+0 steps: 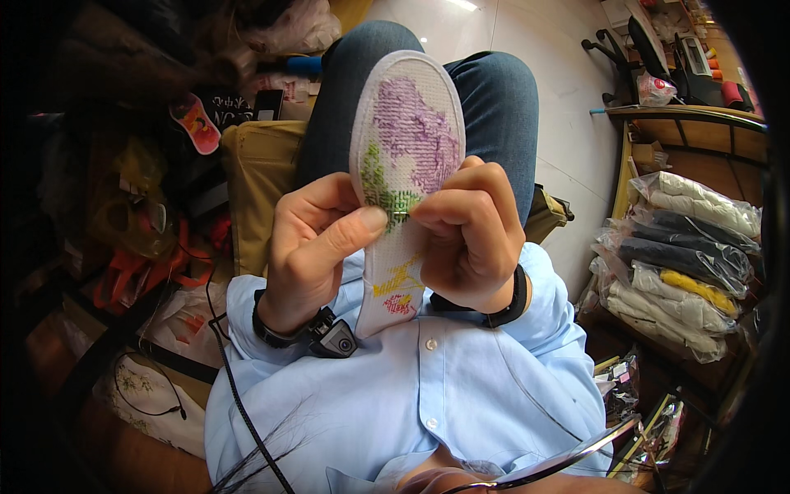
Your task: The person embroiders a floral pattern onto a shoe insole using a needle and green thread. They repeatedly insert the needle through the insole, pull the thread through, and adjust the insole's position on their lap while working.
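Note:
A white cross-stitch insole (407, 142) is held upright above my lap, its toe end away from me. Purple, green, yellow and red stitching covers parts of its face. My left hand (318, 247) pinches its left edge, the thumb lying flat on the green stitches. At the same green patch, the bent fingers of my right hand (478, 228) grip a thin needle (400, 213), which lies crosswise between the thumb and the right fingertips. The needle's ends are hidden. Any thread on it is too fine to make out.
Wrapped garments (679, 259) fill a shelf on the right, below a wooden tabletop (685, 114). A wheeled office chair (623, 55) stands behind it. Bags and another insole (195, 123) crowd the left side. A black cable (231, 370) runs past my left arm.

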The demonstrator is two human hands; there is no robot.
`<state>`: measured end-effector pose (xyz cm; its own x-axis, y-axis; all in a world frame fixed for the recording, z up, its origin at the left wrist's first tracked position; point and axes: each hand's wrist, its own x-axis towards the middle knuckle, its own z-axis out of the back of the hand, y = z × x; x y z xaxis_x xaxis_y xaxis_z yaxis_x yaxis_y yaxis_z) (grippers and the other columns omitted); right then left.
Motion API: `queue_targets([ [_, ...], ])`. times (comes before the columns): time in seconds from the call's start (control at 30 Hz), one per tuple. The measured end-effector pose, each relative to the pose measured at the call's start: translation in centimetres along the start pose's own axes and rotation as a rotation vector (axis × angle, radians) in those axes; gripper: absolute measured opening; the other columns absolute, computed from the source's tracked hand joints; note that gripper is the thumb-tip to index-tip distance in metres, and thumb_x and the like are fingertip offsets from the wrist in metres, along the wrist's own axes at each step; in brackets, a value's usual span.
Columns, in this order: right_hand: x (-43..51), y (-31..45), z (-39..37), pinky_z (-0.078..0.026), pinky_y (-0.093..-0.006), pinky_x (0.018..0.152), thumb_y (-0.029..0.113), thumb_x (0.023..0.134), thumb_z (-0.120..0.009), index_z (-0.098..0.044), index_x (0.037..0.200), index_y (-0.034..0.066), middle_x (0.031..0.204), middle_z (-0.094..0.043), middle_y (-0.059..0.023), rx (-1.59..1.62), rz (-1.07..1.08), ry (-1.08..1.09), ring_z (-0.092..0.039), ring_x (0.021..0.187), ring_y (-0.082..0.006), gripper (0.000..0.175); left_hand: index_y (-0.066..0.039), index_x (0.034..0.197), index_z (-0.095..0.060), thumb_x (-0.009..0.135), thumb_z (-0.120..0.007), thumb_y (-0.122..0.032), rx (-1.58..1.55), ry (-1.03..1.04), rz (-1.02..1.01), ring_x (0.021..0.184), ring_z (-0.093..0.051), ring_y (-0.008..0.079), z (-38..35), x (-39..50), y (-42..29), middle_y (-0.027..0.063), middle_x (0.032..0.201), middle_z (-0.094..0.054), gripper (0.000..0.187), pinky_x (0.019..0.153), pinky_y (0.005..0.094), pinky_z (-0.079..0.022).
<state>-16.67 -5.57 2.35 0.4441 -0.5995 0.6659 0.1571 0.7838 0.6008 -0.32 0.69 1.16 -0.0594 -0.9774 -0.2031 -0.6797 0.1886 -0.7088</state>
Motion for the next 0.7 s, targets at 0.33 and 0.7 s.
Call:
queue_targets([
  [0.33, -0.1, 0.5, 1.0, -0.034, -0.0274, 0.056, -0.022, 0.065, -0.058, -0.064, 0.094, -0.0041, 0.084, -0.050, -0.0100, -0.081, 0.028, 0.059, -0.043, 0.062, -0.0143, 0.035, 0.008, 0.108, -0.062, 0.089, -0.060, -0.009, 0.094, -0.017, -0.060, 0.089, -0.064, 0.0126, 0.2, -0.3, -0.5, 0.0135, 0.101, -0.069, 0.026, 0.085, 0.0252, -0.049],
  [0.7, -0.2, 0.3, 0.8, -0.036, -0.0308, 0.048, -0.001, 0.048, -0.063, -0.065, 0.090, -0.0039, 0.076, -0.054, -0.0121, -0.125, 0.069, -0.016, -0.046, 0.054, -0.0209, 0.042, 0.008, 0.107, -0.061, 0.090, -0.059, -0.004, 0.138, -0.020, -0.130, 0.088, -0.064, 0.0113, -0.1, -0.6, -0.5, 0.0127, 0.100, -0.069, 0.022, 0.083, 0.0245, -0.049],
])
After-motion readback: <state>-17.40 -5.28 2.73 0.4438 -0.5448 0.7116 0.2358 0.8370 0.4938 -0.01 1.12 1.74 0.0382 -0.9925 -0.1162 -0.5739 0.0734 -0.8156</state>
